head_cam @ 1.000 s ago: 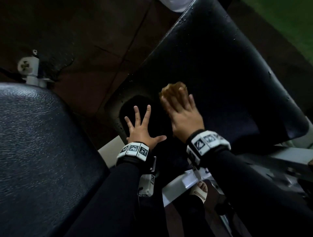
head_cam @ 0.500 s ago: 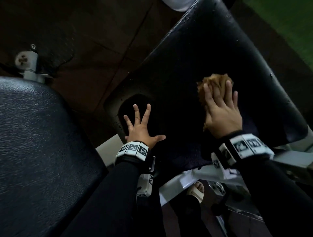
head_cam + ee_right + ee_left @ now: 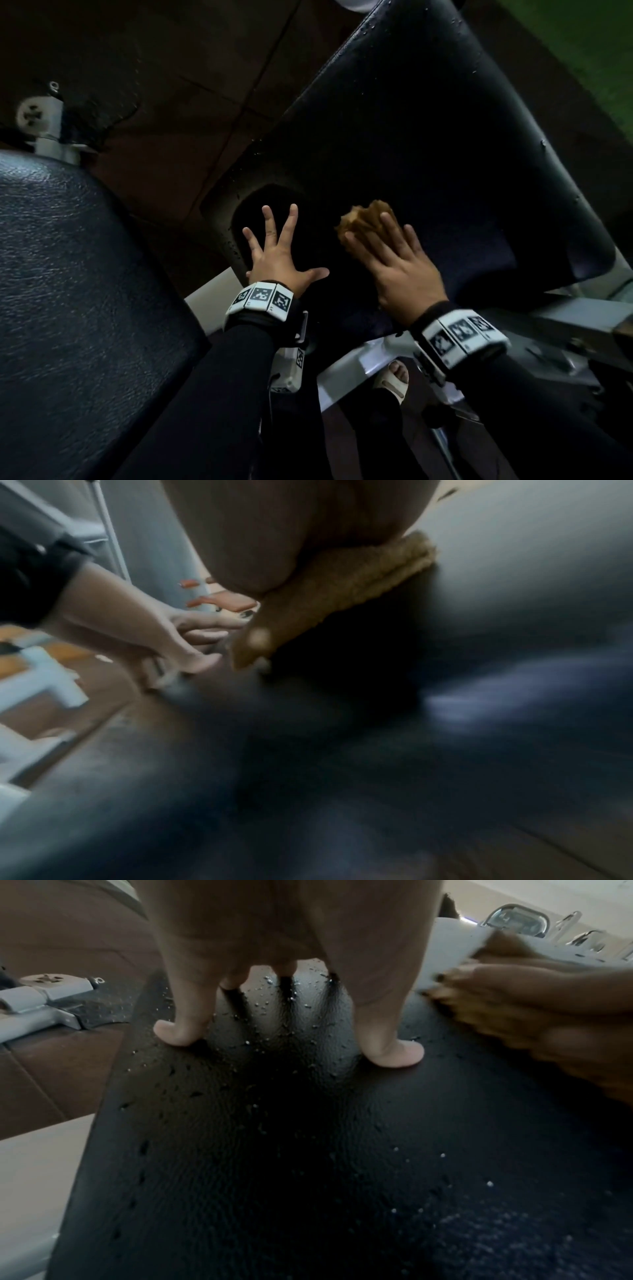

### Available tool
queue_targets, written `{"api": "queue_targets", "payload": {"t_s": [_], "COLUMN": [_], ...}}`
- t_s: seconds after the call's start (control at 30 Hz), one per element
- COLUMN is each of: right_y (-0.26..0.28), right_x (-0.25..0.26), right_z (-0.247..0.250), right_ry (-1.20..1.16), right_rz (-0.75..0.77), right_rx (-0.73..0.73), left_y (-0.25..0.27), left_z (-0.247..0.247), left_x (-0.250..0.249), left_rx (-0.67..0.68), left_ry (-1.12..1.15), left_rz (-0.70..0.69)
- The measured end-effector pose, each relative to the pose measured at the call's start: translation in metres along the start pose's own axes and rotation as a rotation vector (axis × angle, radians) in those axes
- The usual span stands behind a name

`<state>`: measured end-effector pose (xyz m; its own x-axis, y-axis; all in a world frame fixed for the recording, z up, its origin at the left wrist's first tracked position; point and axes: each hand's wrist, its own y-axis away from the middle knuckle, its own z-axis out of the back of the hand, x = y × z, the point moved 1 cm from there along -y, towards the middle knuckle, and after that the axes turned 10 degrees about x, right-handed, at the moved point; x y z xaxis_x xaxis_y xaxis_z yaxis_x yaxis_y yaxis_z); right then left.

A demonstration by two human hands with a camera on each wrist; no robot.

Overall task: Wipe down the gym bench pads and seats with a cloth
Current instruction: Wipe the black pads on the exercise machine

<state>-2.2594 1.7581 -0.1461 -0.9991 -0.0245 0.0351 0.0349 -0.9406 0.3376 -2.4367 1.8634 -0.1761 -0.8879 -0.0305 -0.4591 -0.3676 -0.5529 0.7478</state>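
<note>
Cloth (image 3: pixel 364 219) back leftward — wet black pad (image 3: pixel 428 137)

Both hands (left (image 3: pixel 281 262), right (image 3: pixel 400 270)) flat, splayed

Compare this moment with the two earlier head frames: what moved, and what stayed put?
The right hand, pressing the brown cloth flat on the black bench pad, swept out to the right half a second ago and has now come back left, close to the left hand. The left hand stayed splayed on the pad's near-left part. Nothing was let go.
</note>
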Motion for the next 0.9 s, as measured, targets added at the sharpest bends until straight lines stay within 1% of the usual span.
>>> {"api": "queue_targets", "payload": {"t_s": [0.07, 0.17, 0.27, 0.37, 0.47, 0.53, 0.63, 0.7, 0.8, 0.9], "right_y": [0.012, 0.007, -0.021, -0.061, -0.084, -0.085, -0.065, -0.045, -0.020, -0.018], "right_x": [-0.015, -0.031, -0.036, -0.031, -0.012, 0.003, 0.016, 0.016, 0.005, -0.013], "right_z": [0.005, 0.020, 0.033, 0.040, 0.038, 0.032, 0.018, 0.010, 0.007, 0.020], "right_ry": [-0.008, -0.102, -0.178, -0.182, -0.157, -0.114, -0.058, -0.058, -0.053, -0.111], "right_rz": [-0.055, -0.183, -0.292, -0.335, -0.319, -0.251, -0.091, -0.031, -0.019, -0.096], "right_rx": [-0.013, 0.036, 0.053, 0.023, 0.045, 0.100, 0.192, 0.210, 0.207, 0.180], "left_y": [0.000, 0.001, 0.001, 0.002, 0.002, 0.002, 0.003, 0.003, 0.003, 0.003], "left_z": [0.000, 0.001, 0.002, 0.002, 0.001, 0.001, 0.000, 0.000, 0.000, 0.001], "left_x": [0.000, 0.000, 0.000, -0.001, -0.002, -0.002, -0.003, -0.003, -0.002, -0.001], "left_rx": [0.003, 0.010, 0.018, 0.024, 0.021, 0.012, -0.004, -0.013, -0.017, -0.010], "left_ry": [0.004, 0.005, 0.017, 0.019, 0.021, 0.023, 0.028, 0.029, 0.036, 0.043], "left_rz": [0.000, 0.002, 0.001, 0.000, 0.003, 0.004, 0.000, 0.002, 0.003, 0.009]}}
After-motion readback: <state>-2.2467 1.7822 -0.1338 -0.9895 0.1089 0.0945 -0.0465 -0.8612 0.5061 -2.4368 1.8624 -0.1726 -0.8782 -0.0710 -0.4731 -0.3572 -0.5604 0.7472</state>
